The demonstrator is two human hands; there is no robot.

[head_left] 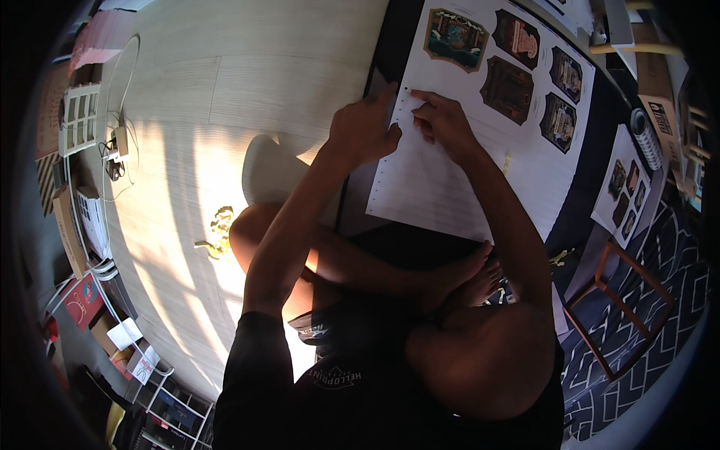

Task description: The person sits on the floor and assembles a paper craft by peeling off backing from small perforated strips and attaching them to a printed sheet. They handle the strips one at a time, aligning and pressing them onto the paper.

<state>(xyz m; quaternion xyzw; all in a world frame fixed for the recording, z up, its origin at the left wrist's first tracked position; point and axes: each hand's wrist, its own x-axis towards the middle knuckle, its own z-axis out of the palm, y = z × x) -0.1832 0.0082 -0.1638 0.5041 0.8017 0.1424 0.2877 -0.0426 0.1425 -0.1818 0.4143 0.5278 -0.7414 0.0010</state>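
Observation:
A large white sheet (450,180) lies in front of me, printed with several dark, ornate panels (508,90) and a row of small dots down its left edge. At that edge my left hand (366,126) rests with forefinger and thumb spread apart, the thumb touching the margin. My right hand (444,124) is over the sheet, its forefinger stretched toward the upper dots and its other fingers partly curled. I see nothing held in either hand. The undersides of the fingers are hidden.
Below the sheet is a dark mat (577,180). Crumpled yellow strips (220,232) lie on the pale wood floor (180,112) by my knee. To the right are a smaller printed sheet (621,187), a brown wooden frame (619,311) and a patterned rug (637,382). White racks (81,120) line the left.

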